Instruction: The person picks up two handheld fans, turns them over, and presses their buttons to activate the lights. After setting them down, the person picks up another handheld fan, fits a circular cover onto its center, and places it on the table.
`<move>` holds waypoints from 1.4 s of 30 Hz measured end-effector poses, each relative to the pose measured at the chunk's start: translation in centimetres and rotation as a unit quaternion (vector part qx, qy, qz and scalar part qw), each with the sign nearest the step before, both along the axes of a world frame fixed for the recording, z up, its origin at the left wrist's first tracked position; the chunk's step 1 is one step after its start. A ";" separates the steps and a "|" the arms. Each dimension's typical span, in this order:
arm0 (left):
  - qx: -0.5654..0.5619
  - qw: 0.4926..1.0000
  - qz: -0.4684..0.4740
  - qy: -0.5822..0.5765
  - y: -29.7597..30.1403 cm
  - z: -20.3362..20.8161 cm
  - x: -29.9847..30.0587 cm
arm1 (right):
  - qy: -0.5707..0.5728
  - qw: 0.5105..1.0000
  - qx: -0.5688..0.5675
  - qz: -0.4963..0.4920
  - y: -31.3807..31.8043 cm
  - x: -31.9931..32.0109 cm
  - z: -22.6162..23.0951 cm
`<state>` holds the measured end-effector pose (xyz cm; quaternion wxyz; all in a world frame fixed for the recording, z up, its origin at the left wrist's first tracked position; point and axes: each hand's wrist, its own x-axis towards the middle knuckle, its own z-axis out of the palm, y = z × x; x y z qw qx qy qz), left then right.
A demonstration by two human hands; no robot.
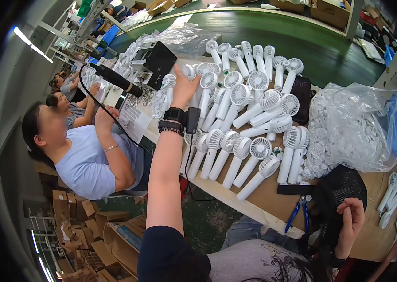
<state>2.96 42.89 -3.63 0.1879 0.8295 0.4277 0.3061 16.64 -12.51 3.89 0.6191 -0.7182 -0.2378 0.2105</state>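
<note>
My left hand [185, 89] reaches to the far side of the table, its fingers round a white handheld fan [188, 72]. Much of that fan's handle is hidden by the hand. A black watch-like band with a small box and cable is on my left wrist. Many more white handheld fans [241, 95] lie in rows beside and nearer than this hand. At the lower right, my right hand [351, 223] is raised by a black mesh bag [349, 185], its fingers loosely bent and apart, with nothing visible in them. Blue-handled pliers [298, 214] rest left of it.
A clear plastic bag [365, 127] of small white parts stands on the right, near a dark phone [300, 96]. Beyond the fans runs a green conveyor belt [273, 35]. A black box [160, 65] is at the far left; a co-worker [90, 155] sits nearby.
</note>
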 end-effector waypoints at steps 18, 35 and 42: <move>0.087 0.994 -0.044 0.053 -2.8 0.6 -2.3 | -0.004 0.999 0.037 0.022 -0.4 -0.2 -0.1; 0.098 0.968 -0.207 -0.103 -22.5 9.5 -4.9 | -0.091 0.982 0.029 -0.163 -9.0 3.2 -0.5; 0.077 0.953 -0.282 -0.086 -28.4 7.4 -3.5 | -0.138 0.961 -0.043 -0.235 -14.3 6.4 -3.0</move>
